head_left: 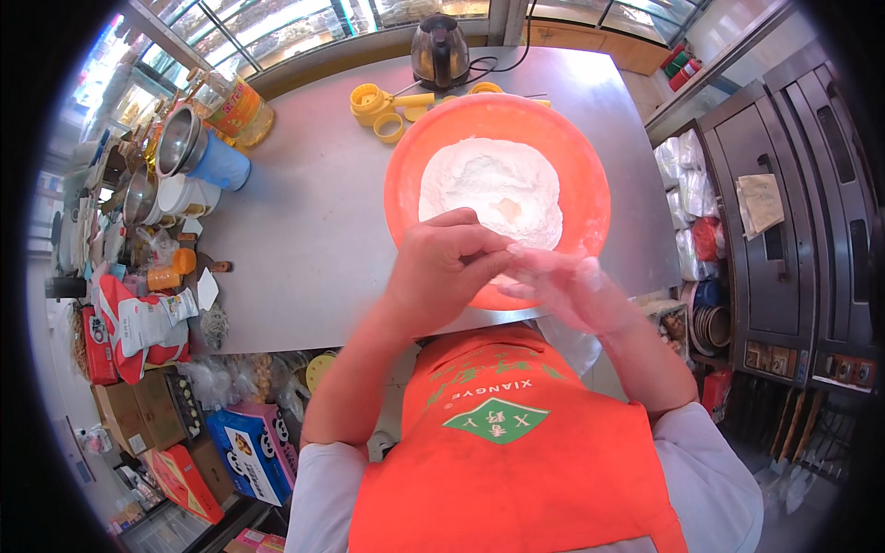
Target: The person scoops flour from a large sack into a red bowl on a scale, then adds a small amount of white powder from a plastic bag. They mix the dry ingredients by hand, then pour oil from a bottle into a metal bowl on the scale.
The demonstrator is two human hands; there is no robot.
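Note:
A wide orange-red plastic basin (pixel 408 166) holds a mound of white flour (pixel 449 180), hollowed in its upper part. A small pale beige patch (pixel 508 208) shows in the flour. My left hand (pixel 446 266) is above the basin's near left side, its fingers curled against the fingers of my right hand (pixel 563 283). The right hand is blurred, with fingers stretched out and white powder on its fingertips. Between the two hands I can make out no object; where they meet is partly hidden.
A metal worktable (pixel 304 207) carries the basin. Behind it are yellow plastic parts (pixel 371 104) and a corded electric kettle (pixel 440 52). Oil bottles (pixel 238 110), a blue container (pixel 221 162) and metal bowls (pixel 178 142) crowd the left. An oven (pixel 753 263) stands right.

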